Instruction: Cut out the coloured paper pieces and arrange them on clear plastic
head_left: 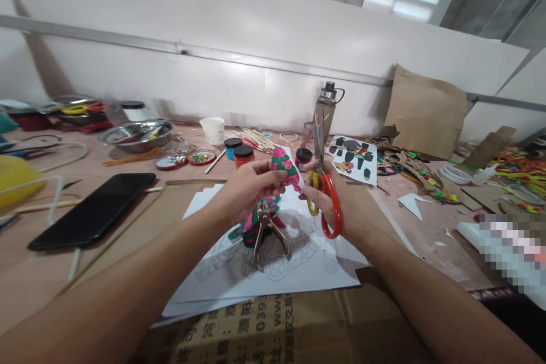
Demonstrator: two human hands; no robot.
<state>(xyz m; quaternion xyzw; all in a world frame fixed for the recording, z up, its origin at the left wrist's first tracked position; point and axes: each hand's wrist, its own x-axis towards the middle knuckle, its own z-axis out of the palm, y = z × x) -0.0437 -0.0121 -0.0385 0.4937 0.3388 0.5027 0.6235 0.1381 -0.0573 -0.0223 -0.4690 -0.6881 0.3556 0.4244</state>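
My left hand [251, 185] pinches a pink and green painted paper cutout [285, 164] by its left side. In my right hand [326, 190] are scissors [331, 207] with red and yellow handles, their blades pointing up. The right fingertips are close to the cutout's lower right edge; whether they touch it I cannot tell. Below the hands, a metal hole punch [265, 227] lies on white paper with pencil drawings [294, 264]. More pink and green painted cutouts [249, 233] lie beside and partly under the punch.
A black phone [96, 210] lies at left, near metal bowls [136, 133]. Behind the hands stand paint jars [244, 154], a paper cup [213, 131] and a bottle [326, 111]. A sheet with painted figures [353, 159] and a cardboard piece [429, 111] are at right.
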